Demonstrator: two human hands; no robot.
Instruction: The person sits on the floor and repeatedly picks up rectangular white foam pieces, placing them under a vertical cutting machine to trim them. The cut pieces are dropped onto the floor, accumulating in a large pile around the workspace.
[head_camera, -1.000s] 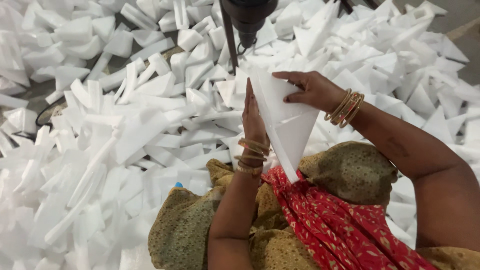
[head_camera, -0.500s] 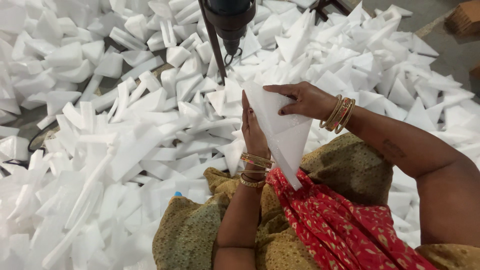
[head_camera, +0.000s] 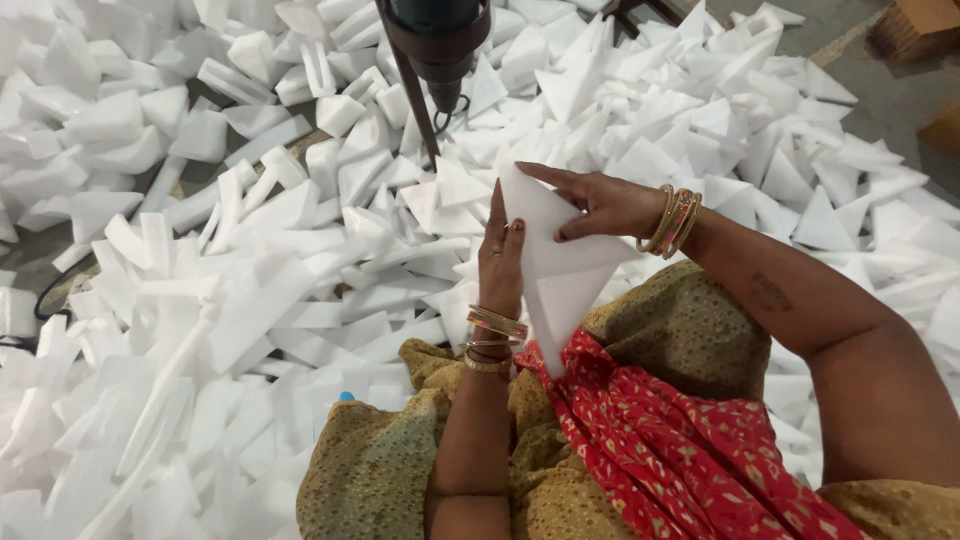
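I hold a white triangular foam piece (head_camera: 560, 270) upright in front of my lap, its point downward. My left hand (head_camera: 500, 258) presses flat against its left edge, fingers straight and pointing up. My right hand (head_camera: 600, 203) lies over its top right part, fingers curled on the face. Both wrists carry gold bangles. A dark drill-like tool head (head_camera: 437, 40) hangs just above and beyond the piece, its tip pointing down.
A large heap of white foam offcuts (head_camera: 230, 250), strips and triangles, covers the floor on all sides. My lap is covered by olive and red patterned cloth (head_camera: 640, 430). Bare grey floor and a brown box (head_camera: 915, 25) show at the top right.
The view has shifted so the tool head sits more to the left and nearer. My hands keep the same hold on the foam piece, which stays in place.
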